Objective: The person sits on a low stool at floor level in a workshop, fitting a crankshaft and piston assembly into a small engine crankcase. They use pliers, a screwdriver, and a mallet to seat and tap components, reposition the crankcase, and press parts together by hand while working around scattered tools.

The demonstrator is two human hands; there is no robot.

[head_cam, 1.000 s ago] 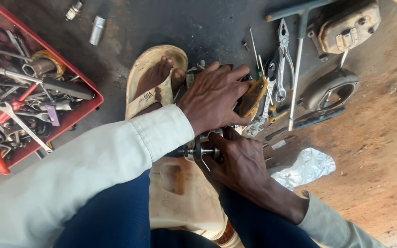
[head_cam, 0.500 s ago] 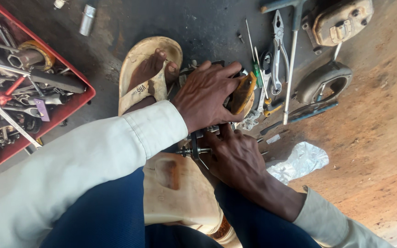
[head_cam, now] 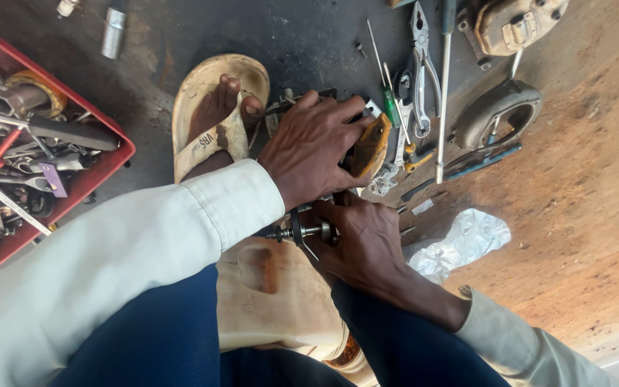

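Hands: our left hand [head_cam: 317, 147] presses down on a brown-edged part [head_cam: 369, 147]; our right hand [head_cam: 367, 244] grips a metal shaft [head_cam: 302, 232].
Place: shaft sits between our sandals [head_cam: 213, 118], above the dark ground [head_cam: 309, 36].
Axis: shaft lies roughly level, free end pointing toward our left sleeve [head_cam: 137, 251].
Progress: we judge the work midway; pliers [head_cam: 419, 64] and screwdriver [head_cam: 388, 97] lie unused nearby.
Beside: red tray [head_cam: 102, 168] of tools.
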